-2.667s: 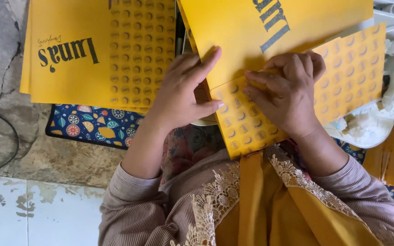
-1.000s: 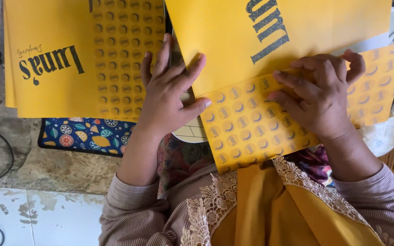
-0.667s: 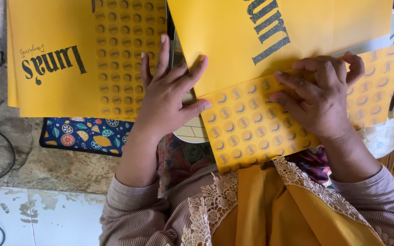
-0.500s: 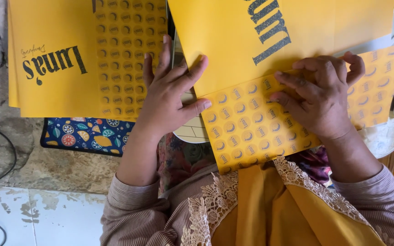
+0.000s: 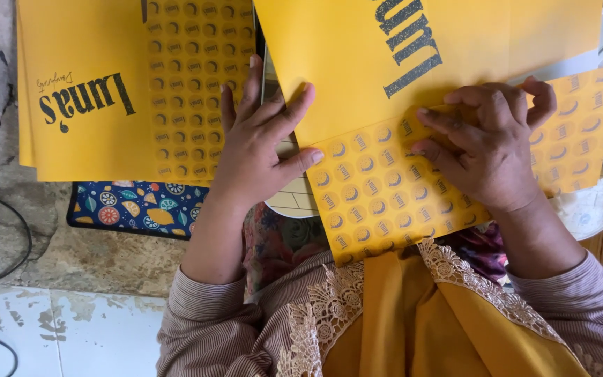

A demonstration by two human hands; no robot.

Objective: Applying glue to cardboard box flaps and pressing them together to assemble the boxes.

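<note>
Yellow sticker sheet lies on the person's lap, partly under a large yellow envelope. Right hand rests on the sheet's upper middle, fingers curled, fingertips picking at one round sticker. Left hand lies flat, fingers spread, thumb touching the sheet's left edge.

Sticker sheet lies on lap, under right hand. Large printed sheet behind it, overlapping its far edge. Left hand flat just left. Second sticker sheet on stack of printed sheets far left, patterned mat beneath.
</note>
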